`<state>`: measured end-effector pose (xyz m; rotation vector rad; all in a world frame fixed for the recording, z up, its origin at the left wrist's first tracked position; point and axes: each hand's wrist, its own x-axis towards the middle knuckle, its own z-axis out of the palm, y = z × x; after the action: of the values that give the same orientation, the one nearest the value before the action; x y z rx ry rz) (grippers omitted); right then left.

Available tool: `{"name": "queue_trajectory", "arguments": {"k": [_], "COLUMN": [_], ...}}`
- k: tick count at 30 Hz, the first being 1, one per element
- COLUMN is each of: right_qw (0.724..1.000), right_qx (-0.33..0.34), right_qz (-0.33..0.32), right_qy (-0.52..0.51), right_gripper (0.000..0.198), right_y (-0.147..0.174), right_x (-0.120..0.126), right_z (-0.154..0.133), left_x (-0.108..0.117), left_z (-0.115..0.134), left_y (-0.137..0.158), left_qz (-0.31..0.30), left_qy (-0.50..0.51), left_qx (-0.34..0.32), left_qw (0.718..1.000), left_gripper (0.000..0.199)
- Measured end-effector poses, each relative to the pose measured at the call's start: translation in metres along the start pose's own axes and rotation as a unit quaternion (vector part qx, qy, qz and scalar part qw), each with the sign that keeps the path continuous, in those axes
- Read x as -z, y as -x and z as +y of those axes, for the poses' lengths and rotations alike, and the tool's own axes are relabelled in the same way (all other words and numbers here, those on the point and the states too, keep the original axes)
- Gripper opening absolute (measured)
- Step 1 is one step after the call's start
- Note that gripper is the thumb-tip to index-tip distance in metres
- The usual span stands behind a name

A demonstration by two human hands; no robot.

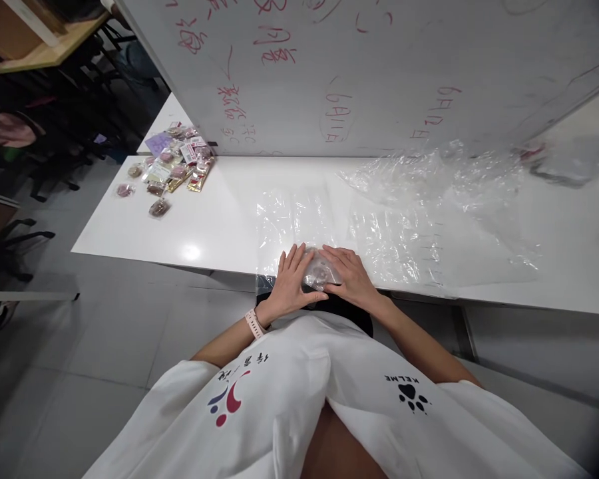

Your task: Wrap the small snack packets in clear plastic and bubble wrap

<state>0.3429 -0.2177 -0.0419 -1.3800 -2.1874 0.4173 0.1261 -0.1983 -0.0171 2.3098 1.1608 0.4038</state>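
Observation:
At the front edge of the white table, a small brown round piece (321,271) lies under clear plastic between my two hands. My left hand (294,283) holds the plastic from the left, its fingers long over the film and its thumb reaching along the near side. From the right, my right hand (350,276) curves around the same piece, fingertips at its far side and thumb at its near side. Glare on the film hides exactly how the fingers grip. A clear sheet of plastic bags (294,213) spreads out beyond my hands.
More clear plastic bags (399,246) lie on the right, with a crumpled heap (439,173) behind. Several small wrapped packets (180,159) are piled at the back left. The whiteboard (299,80) stands along the far side of the white table (224,226).

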Motion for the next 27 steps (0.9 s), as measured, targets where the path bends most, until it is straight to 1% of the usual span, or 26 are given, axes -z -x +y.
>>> {"name": "queue_trajectory", "arguments": {"k": [2,6,9,11,15,20,22,24,25,27], "right_qw": [1.0,0.999,0.999,0.998,0.997,0.995,0.994,0.99,0.987,0.979], "right_qx": [0.006,0.003,-0.001,-0.004,-0.002,-0.001,0.007,0.021,0.03,0.047], "right_qz": [0.003,-0.004,-0.022,-0.035,-0.057,-0.079,-0.097,-0.129,-0.15,-0.195], "right_qy": [-0.024,-0.042,-0.045,-0.044,-0.05,-0.065,-0.057,-0.049,-0.046,-0.043], "right_gripper": [0.078,0.084,0.086,0.088,0.09,0.087,0.087,0.086,0.085,0.083], "right_y": [0.001,0.002,0.002,0.003,0.004,0.005,0.004,0.001,-0.001,-0.006], "right_x": [0.002,0.006,0.009,0.013,0.018,0.022,0.027,0.037,0.043,0.055], "right_z": [0.004,0.008,0.011,0.012,0.011,0.009,0.011,0.016,0.02,0.027], "left_x": [-0.001,-0.005,-0.006,-0.005,-0.005,-0.016,-0.018,-0.015,-0.011,-0.002], "left_z": [-0.001,-0.006,-0.013,-0.016,-0.011,0.006,0.008,0.005,0.001,-0.01], "left_y": [0.002,0.005,0.005,0.004,0.0,-0.012,-0.017,-0.019,-0.019,-0.018], "left_qz": [0.0,0.018,0.023,0.026,0.063,0.125,0.141,0.132,0.113,0.048], "left_qy": [0.006,-0.004,-0.011,-0.009,0.003,0.007,0.005,0.006,0.007,0.006], "left_qx": [-0.009,-0.037,-0.057,-0.058,-0.026,0.042,0.053,0.033,0.01,-0.05], "left_qw": [1.0,0.999,0.998,0.998,0.998,0.991,0.989,0.991,0.994,0.998], "left_gripper": [0.104,0.096,0.088,0.081,0.069,0.052,0.046,0.043,0.046,0.062]}}
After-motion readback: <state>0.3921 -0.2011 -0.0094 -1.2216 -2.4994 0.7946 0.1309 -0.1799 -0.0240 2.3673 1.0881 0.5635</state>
